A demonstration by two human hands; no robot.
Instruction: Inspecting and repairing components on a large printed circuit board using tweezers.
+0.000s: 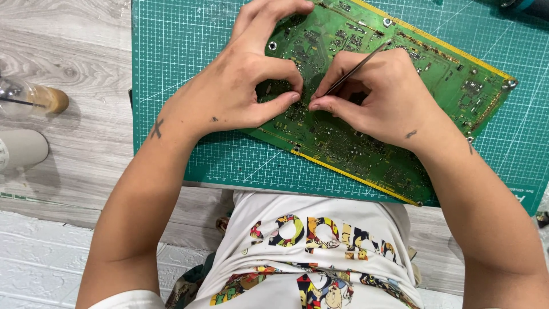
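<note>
Both hands meet over the middle of what I see from the head camera. I read the left hand (234, 94) as resting on the green circuit board (400, 109), thumb and bent forefinger pinched close together against the board's surface, the remaining fingers stretched up toward 12 o'clock. Whether something tiny sits between those two fingertips I cannot tell; they hide the spot. The right hand (380, 100) is closed around a thin metal tool (357, 67), probably tweezers, gripped between thumb and forefinger. Its shaft slants up toward 1 o'clock and its working tip, hidden by the fingers, points down to where the two thumbs nearly touch.

I find the board lying flat and skewed on a green cutting mat (183, 51) with a white grid, its long edge running from 11 o'clock down to 5 o'clock, a yellow strip along both long edges. The mat lies on a pale wood-grain table (63, 46). Out at 9 o'clock from the hands, well apart from the mat, stands a clear bottle with a brown base (34, 98), and just below it a white rounded object (23, 147). At 6 o'clock I see the person's white printed shirt (320, 252).
</note>
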